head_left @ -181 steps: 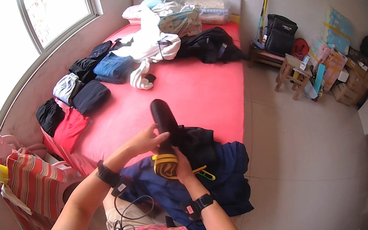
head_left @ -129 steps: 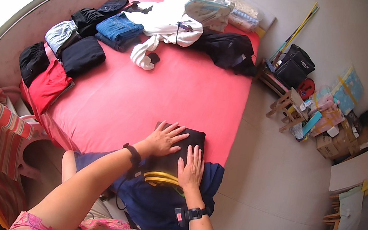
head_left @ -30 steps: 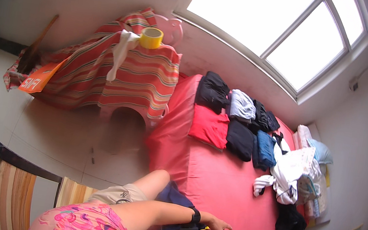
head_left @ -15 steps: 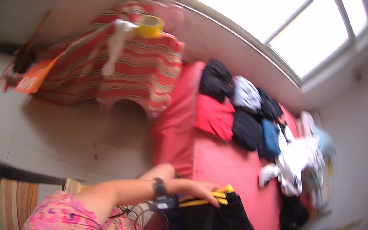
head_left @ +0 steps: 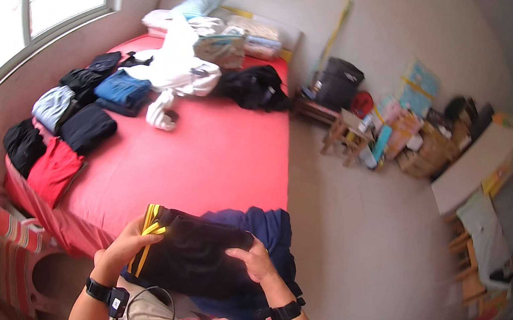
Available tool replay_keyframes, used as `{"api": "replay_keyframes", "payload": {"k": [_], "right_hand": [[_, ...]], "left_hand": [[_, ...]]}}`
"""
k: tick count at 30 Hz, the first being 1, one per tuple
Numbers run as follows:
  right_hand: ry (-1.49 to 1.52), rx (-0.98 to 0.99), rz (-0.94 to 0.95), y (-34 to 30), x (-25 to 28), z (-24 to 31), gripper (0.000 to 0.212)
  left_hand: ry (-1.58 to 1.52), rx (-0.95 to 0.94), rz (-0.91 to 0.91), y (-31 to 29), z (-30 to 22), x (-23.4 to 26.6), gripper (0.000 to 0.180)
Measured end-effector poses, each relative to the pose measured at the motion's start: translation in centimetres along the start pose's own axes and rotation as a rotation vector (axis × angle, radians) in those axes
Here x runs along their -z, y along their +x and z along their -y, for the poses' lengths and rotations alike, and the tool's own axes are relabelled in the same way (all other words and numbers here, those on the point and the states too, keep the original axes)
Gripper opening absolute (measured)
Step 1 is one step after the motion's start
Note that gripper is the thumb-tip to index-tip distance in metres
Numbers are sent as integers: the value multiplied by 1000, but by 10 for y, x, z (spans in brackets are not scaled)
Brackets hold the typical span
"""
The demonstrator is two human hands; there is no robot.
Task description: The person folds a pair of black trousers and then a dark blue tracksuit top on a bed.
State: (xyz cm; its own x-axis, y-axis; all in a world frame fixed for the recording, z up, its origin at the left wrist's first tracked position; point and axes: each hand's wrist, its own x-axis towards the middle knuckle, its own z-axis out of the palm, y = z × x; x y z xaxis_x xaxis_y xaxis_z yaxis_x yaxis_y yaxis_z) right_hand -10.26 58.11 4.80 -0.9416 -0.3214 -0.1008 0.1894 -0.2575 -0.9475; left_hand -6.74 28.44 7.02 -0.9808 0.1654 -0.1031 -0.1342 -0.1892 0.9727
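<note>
A folded black garment with yellow stripes (head_left: 193, 251) is held up in front of me, over the near edge of the bed. Its left end, where the yellow stripes run, is gripped by my left hand (head_left: 133, 242), thumb on top. At the opposite end my right hand (head_left: 256, 262) clasps the cloth the same way. Fingers of both hands are partly hidden behind the fabric. Behind and below it lies a navy blue cloth (head_left: 277, 238), spread over the bed's near right corner.
Folded clothes line the window side of the pink bed (head_left: 202, 158): a red garment (head_left: 56, 170), a dark one (head_left: 89, 128) and blue jeans (head_left: 122, 91). White clothing (head_left: 179, 72) and a black heap (head_left: 256, 87) lie farther back. A wooden stool (head_left: 347, 134) and boxes stand beyond the right side.
My view has swung right, bringing the whole bed and the far wall into sight. The black garment stays in both hands, now held level between them.
</note>
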Motion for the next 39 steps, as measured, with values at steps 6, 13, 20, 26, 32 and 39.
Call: {"api": "replay_keyframes", "payload": {"k": [6, 13, 20, 26, 32, 39], "right_hand": [[115, -139, -124, -42, 55, -11, 40], [118, -226, -290, -56, 91, -60, 42], [122, -172, -345, -23, 61, -49, 36], [115, -131, -199, 22, 14, -57, 37], [-58, -181, -33, 61, -46, -66, 31], [-153, -180, 250, 103, -92, -89, 38]], "left_hand": [[198, 122, 210, 45, 29, -42, 34], [498, 248, 185, 67, 80, -63, 33], [276, 328, 68, 68, 83, -37, 34], [-152, 610, 54, 30, 70, 20, 36], [-162, 560, -124, -35, 57, 59, 42], [-223, 336, -465, -79, 49, 87, 25]]}}
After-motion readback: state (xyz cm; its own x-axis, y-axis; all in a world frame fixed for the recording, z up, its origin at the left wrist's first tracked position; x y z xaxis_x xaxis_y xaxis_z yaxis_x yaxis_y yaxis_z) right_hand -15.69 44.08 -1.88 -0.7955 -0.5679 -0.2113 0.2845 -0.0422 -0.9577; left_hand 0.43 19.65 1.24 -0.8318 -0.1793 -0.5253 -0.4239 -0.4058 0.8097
